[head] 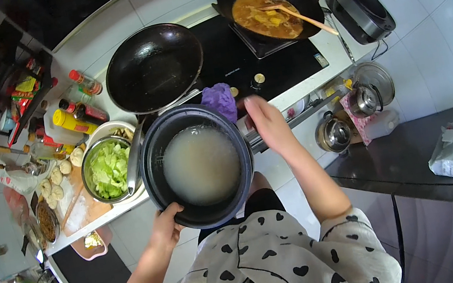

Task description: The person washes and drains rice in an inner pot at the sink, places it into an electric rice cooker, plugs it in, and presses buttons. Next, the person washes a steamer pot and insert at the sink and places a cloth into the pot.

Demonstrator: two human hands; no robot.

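My left hand (168,227) grips the near-left rim of a dark rice-cooker inner pot (157,190), thumb over the edge. Cloudy whitish water (202,164) fills its bottom; what lies under the water is hard to make out. My right hand (268,123), blurred, is just right of the pot, fingers extended and nothing visible in it. Near its fingertips lies a crumpled purple cloth (219,101) at the cooktop's front edge. Left of the pot, a metal bowl of chopped green lettuce (109,169) sits in front of a white container (130,129).
On the black cooktop (214,43) stand an uncovered black wok (154,68) and a wok of brown stew (251,10) with a wooden spatula (310,22). An open rice cooker (362,10) stands right. Bottles (85,112), dough buns (55,176) and a rolling pin (72,205) are left.
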